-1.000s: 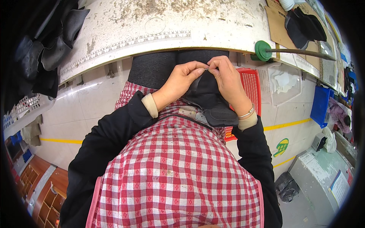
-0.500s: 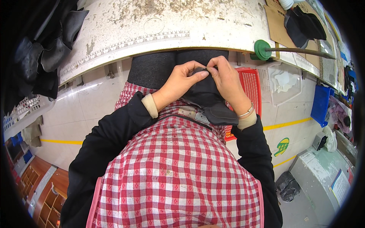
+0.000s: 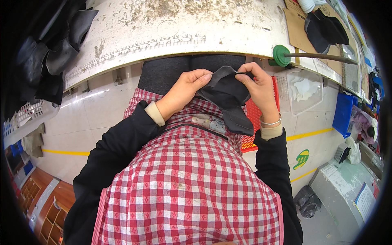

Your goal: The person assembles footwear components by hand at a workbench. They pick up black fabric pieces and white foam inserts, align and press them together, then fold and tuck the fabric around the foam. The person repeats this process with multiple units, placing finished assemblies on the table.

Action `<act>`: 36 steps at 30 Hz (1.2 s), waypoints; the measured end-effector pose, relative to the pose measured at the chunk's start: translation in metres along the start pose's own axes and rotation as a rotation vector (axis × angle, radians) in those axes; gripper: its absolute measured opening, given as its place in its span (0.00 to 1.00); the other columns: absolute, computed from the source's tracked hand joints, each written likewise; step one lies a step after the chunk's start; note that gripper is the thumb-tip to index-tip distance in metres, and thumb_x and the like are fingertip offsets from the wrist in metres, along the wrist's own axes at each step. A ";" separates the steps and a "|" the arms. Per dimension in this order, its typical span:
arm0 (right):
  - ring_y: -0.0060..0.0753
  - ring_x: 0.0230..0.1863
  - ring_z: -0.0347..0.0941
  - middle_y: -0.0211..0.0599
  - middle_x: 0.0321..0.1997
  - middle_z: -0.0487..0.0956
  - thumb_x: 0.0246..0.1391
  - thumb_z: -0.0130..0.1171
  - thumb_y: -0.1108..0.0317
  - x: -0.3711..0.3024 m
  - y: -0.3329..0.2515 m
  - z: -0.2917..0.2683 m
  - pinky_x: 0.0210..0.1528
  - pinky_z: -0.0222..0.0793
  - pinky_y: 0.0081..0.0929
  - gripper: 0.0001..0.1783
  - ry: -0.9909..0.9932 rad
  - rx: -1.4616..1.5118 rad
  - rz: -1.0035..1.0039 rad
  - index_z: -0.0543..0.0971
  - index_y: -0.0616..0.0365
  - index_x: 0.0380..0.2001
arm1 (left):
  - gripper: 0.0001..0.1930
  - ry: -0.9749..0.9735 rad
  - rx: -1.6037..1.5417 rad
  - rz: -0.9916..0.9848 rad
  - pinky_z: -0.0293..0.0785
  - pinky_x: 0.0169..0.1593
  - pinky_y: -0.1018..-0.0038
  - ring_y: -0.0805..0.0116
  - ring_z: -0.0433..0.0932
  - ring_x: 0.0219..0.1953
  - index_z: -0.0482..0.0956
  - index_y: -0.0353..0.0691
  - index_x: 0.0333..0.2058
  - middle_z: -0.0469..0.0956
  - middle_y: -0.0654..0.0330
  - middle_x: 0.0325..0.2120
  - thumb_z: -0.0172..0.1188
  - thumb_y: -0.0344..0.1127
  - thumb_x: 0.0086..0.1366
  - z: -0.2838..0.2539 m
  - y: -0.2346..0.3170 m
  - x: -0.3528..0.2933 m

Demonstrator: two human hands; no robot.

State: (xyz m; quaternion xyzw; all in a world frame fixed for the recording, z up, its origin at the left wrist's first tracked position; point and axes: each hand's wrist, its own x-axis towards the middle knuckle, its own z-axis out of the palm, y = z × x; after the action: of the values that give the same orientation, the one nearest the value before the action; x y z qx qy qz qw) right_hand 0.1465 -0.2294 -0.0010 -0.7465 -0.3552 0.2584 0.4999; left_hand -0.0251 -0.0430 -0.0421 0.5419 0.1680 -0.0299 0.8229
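Dark fabric piece point(image 3: 228, 96) lifted higher, hands point(image 3: 185, 92) spread wider

Workshop, worn ruler-edged workbench point(image 3: 171, 24), parts bins point(image 3: 344, 114)

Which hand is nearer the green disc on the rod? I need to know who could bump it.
Right. The right hand is just below and left of the green disc; the left hand lies farther left.
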 end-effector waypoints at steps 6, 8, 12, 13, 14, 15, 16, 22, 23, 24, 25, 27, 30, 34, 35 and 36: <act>0.19 0.37 0.74 0.27 0.34 0.80 0.57 0.70 0.75 -0.009 -0.003 -0.004 0.41 0.70 0.20 0.08 0.024 -0.009 -0.047 0.80 0.62 0.37 | 0.14 -0.051 0.179 0.041 0.73 0.53 0.79 0.82 0.77 0.46 0.83 0.35 0.50 0.83 0.68 0.41 0.56 0.39 0.79 0.000 0.011 0.000; 0.21 0.35 0.76 0.29 0.32 0.81 0.56 0.71 0.75 -0.010 -0.005 -0.004 0.40 0.72 0.22 0.08 0.036 -0.018 -0.075 0.81 0.61 0.36 | 0.13 -0.059 0.209 0.062 0.74 0.51 0.79 0.83 0.77 0.43 0.84 0.35 0.48 0.83 0.69 0.40 0.57 0.38 0.79 0.000 0.011 0.000; 0.28 0.34 0.79 0.32 0.33 0.82 0.51 0.72 0.77 -0.012 -0.013 0.001 0.39 0.73 0.25 0.09 0.009 -0.122 -0.290 0.81 0.60 0.34 | 0.11 0.021 0.177 -0.015 0.74 0.44 0.77 0.81 0.75 0.37 0.82 0.33 0.42 0.82 0.72 0.34 0.58 0.36 0.78 -0.001 0.003 0.002; 0.30 0.34 0.79 0.33 0.33 0.83 0.50 0.73 0.78 -0.014 -0.014 0.004 0.38 0.74 0.26 0.10 0.011 -0.181 -0.376 0.81 0.60 0.34 | 0.11 0.038 0.129 -0.051 0.73 0.43 0.77 0.81 0.74 0.35 0.82 0.33 0.41 0.81 0.72 0.33 0.59 0.36 0.78 0.000 0.000 0.003; 0.36 0.34 0.80 0.36 0.33 0.83 0.47 0.73 0.78 -0.017 -0.017 0.006 0.38 0.75 0.29 0.11 0.011 -0.235 -0.396 0.81 0.59 0.33 | 0.11 0.047 0.074 -0.070 0.73 0.41 0.76 0.80 0.73 0.33 0.81 0.33 0.40 0.81 0.72 0.32 0.59 0.35 0.78 0.000 -0.002 0.004; 0.34 0.34 0.79 0.35 0.33 0.83 0.49 0.73 0.78 -0.020 -0.018 0.010 0.37 0.74 0.28 0.10 0.039 -0.204 -0.393 0.81 0.59 0.33 | 0.10 0.108 0.284 0.051 0.73 0.40 0.75 0.79 0.74 0.33 0.81 0.33 0.40 0.80 0.69 0.30 0.59 0.35 0.77 0.001 -0.005 0.004; 0.32 0.33 0.78 0.34 0.32 0.82 0.50 0.73 0.77 -0.022 -0.018 0.013 0.37 0.73 0.28 0.09 0.070 -0.172 -0.371 0.81 0.59 0.33 | 0.10 0.164 0.489 0.193 0.73 0.39 0.74 0.78 0.75 0.33 0.81 0.33 0.40 0.79 0.66 0.28 0.59 0.35 0.77 0.003 -0.007 0.005; 0.22 0.32 0.72 0.28 0.30 0.78 0.61 0.70 0.69 -0.016 -0.007 0.021 0.36 0.68 0.22 0.09 0.292 -0.019 -0.065 0.79 0.59 0.37 | 0.13 0.180 0.206 0.195 0.71 0.29 0.71 0.74 0.75 0.26 0.78 0.37 0.36 0.73 0.64 0.22 0.59 0.40 0.77 0.002 -0.002 0.006; 0.21 0.32 0.71 0.27 0.29 0.78 0.62 0.70 0.67 -0.014 -0.005 0.021 0.36 0.68 0.21 0.09 0.306 -0.032 -0.054 0.79 0.59 0.37 | 0.13 0.106 -0.015 0.022 0.71 0.28 0.73 0.76 0.75 0.25 0.79 0.38 0.36 0.73 0.65 0.22 0.59 0.41 0.77 -0.002 0.000 0.003; 0.21 0.32 0.71 0.28 0.30 0.78 0.62 0.70 0.65 -0.012 -0.003 0.021 0.37 0.69 0.22 0.11 0.302 -0.086 -0.080 0.78 0.58 0.38 | 0.13 0.070 -0.208 -0.170 0.70 0.27 0.75 0.77 0.74 0.23 0.80 0.39 0.36 0.74 0.67 0.23 0.59 0.42 0.78 -0.006 0.002 0.000; 0.22 0.32 0.72 0.28 0.31 0.79 0.63 0.69 0.65 -0.011 -0.001 0.020 0.37 0.69 0.22 0.11 0.289 -0.090 -0.059 0.78 0.58 0.39 | 0.12 -0.006 -0.278 -0.122 0.70 0.27 0.78 0.79 0.73 0.23 0.80 0.39 0.39 0.76 0.67 0.24 0.61 0.42 0.77 -0.007 0.003 -0.001; 0.23 0.32 0.73 0.29 0.31 0.79 0.63 0.69 0.66 -0.010 -0.001 0.018 0.37 0.70 0.23 0.10 0.274 -0.103 -0.020 0.78 0.58 0.39 | 0.11 -0.052 -0.318 -0.109 0.70 0.26 0.82 0.82 0.72 0.22 0.81 0.40 0.43 0.79 0.67 0.28 0.63 0.42 0.75 -0.009 0.004 -0.002; 0.24 0.32 0.74 0.30 0.31 0.80 0.64 0.68 0.65 -0.010 -0.002 0.016 0.37 0.71 0.25 0.11 0.231 -0.136 -0.046 0.77 0.58 0.40 | 0.14 -0.105 -0.054 -0.137 0.72 0.27 0.82 0.81 0.74 0.25 0.82 0.37 0.47 0.81 0.66 0.30 0.68 0.40 0.71 -0.007 0.003 0.000; 0.16 0.36 0.69 0.24 0.33 0.77 0.66 0.66 0.67 -0.011 -0.002 0.017 0.40 0.69 0.18 0.10 0.224 -0.188 0.002 0.76 0.60 0.41 | 0.17 -0.113 -0.025 -0.182 0.74 0.30 0.82 0.82 0.76 0.31 0.82 0.34 0.49 0.82 0.68 0.32 0.73 0.36 0.67 -0.003 0.005 0.002; 0.16 0.36 0.69 0.24 0.33 0.77 0.66 0.66 0.67 -0.010 -0.001 0.018 0.40 0.69 0.19 0.10 0.225 -0.192 0.014 0.76 0.60 0.41 | 0.16 -0.118 -0.033 -0.168 0.73 0.30 0.82 0.82 0.76 0.31 0.83 0.34 0.48 0.82 0.68 0.31 0.73 0.36 0.67 -0.001 0.005 0.002; 0.16 0.36 0.69 0.24 0.33 0.77 0.65 0.67 0.67 -0.011 0.000 0.018 0.41 0.69 0.19 0.10 0.228 -0.197 0.026 0.76 0.60 0.41 | 0.16 -0.108 -0.028 -0.164 0.72 0.30 0.82 0.82 0.76 0.30 0.83 0.33 0.47 0.81 0.69 0.30 0.73 0.37 0.67 0.000 0.005 0.002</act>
State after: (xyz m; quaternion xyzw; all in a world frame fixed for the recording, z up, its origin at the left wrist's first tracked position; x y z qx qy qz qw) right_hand 0.1264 -0.2278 -0.0072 -0.8209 -0.3100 0.1426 0.4579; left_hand -0.0219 -0.0403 -0.0382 0.5123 0.1675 -0.1239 0.8332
